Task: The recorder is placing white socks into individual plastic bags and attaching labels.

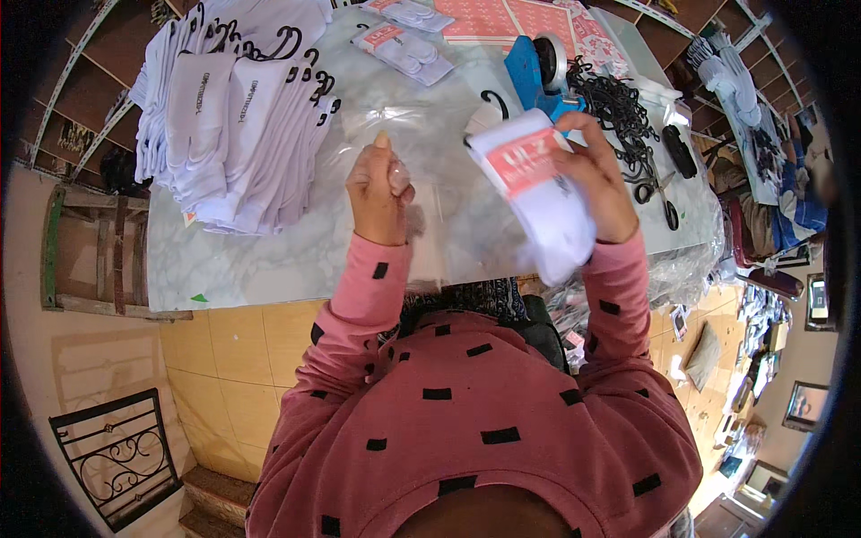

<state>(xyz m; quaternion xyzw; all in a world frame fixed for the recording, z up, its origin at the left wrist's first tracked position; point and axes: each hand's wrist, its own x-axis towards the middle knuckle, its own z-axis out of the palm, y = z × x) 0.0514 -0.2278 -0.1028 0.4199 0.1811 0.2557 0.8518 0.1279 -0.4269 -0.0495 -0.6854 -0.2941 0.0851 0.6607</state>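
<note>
A marble-patterned worktop [242, 273] carries all items on the near work area. At its left side lies a large overlapping pile of white socks [238, 134], fitted with black plastic hooks that point toward the far right. To the right of this pile, the left hand [381, 188] is raised above the worktop, well apart from the right hand. Its fingers are curled in close to the thumb; whether they pinch anything cannot be told. Beyond it, labelled sock packs [408, 54] lie near the far edge. Next, pink-and-white printed sheets [502, 20] lie flat at the far side. Nearer the body, a folded white sock bundle [543, 206] with a pink label hangs tilted above the worktop, its lower end blurred. The right hand [605, 179] holds this bundle, with the fingers closed on its right side, over the label. Just beyond the hand stands a blue tape dispenser [527, 76]. To its right lies a tangled heap of black plastic hooks [619, 108]. Black-handled scissors [671, 215] lie near the right edge, with a black oblong object [679, 151] just beyond them
</note>
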